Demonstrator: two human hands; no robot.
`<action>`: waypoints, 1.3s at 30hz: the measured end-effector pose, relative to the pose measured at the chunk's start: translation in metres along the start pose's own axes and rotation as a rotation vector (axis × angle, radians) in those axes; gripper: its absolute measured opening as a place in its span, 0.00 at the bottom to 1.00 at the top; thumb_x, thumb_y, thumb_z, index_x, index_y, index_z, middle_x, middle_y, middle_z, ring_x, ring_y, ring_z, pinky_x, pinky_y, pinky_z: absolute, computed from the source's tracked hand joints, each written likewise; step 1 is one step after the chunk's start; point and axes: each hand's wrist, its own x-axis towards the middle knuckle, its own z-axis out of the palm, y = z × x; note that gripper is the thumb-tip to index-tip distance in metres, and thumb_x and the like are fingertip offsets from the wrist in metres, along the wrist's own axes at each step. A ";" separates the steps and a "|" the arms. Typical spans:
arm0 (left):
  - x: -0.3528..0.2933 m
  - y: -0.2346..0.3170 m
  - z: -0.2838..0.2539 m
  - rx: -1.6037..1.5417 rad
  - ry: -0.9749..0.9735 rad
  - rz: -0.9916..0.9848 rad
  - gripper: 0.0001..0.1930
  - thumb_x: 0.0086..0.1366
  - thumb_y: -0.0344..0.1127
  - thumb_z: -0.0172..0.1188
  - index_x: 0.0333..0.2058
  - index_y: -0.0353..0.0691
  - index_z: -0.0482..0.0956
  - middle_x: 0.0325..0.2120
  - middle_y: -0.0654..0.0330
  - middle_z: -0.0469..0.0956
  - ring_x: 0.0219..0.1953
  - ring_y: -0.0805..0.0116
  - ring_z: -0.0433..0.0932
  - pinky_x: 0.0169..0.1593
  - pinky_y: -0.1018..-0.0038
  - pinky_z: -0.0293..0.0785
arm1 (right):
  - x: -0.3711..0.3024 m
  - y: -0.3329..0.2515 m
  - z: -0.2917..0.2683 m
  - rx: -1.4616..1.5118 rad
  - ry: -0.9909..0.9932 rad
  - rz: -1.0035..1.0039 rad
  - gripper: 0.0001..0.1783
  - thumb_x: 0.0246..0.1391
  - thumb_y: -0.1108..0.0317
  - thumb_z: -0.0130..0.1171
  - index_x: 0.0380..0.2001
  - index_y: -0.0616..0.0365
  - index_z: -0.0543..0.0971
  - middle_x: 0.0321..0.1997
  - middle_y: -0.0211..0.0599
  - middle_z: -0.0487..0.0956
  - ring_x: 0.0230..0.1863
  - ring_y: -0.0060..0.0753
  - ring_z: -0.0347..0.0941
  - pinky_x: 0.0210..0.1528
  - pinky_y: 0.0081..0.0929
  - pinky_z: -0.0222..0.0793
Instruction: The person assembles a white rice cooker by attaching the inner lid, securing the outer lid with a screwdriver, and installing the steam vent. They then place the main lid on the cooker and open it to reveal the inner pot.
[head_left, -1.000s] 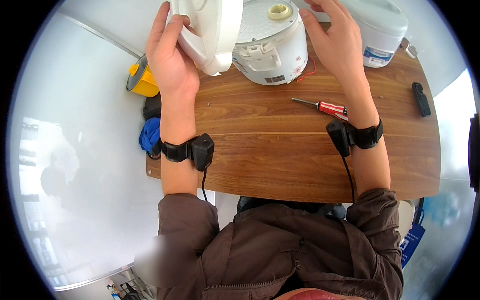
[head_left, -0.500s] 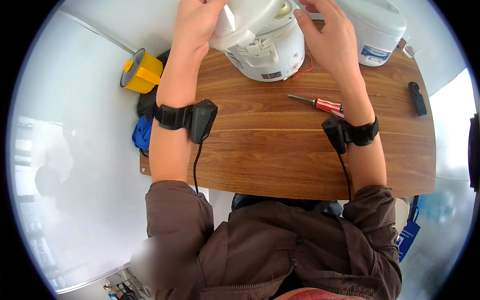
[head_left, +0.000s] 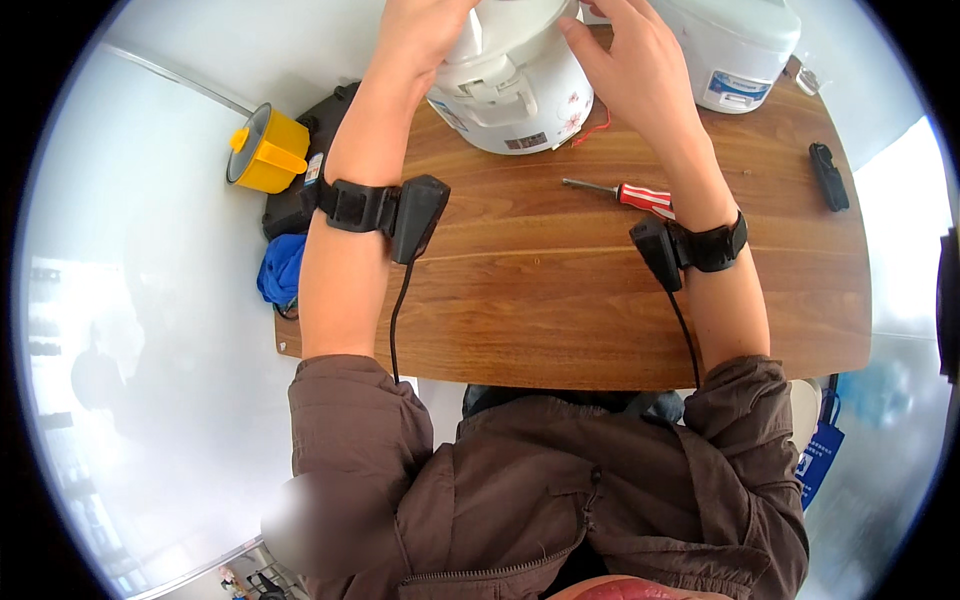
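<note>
On the desk point(head_left: 520, 310), a white rice cooker point(head_left: 505, 122) stands between left hand point(head_left: 424, 32) and right hand point(head_left: 640, 68), both hands' finger closure indeterminable.

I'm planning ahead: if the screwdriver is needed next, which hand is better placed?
Probably the right hand: its wrist appears beside the screwdriver, while the left hand is farther off, at the white cooker lid.

Both forearms are bare below the elbow and extend forward, the left forearm point(head_left: 350, 285) slanting to the right, the right forearm point(head_left: 730, 310) slanting to the left. The left hand point(head_left: 425, 35) is cut by the upper edge, most of its fingers out of view, its grip indeterminate. The right hand point(head_left: 637, 75) shows its back, thumb point(head_left: 585, 50) extended leftward and set apart from the partly visible fingers point(head_left: 628, 18).
</note>
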 end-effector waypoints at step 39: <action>-0.128 -0.006 -0.093 -0.093 0.498 -0.041 0.27 0.72 0.33 0.57 0.66 0.28 0.69 0.52 0.54 0.79 0.51 0.69 0.76 0.56 0.74 0.71 | 0.023 -0.006 -0.062 0.114 0.187 0.065 0.17 0.65 0.71 0.57 0.56 0.61 0.78 0.38 0.38 0.83 0.41 0.28 0.80 0.49 0.28 0.75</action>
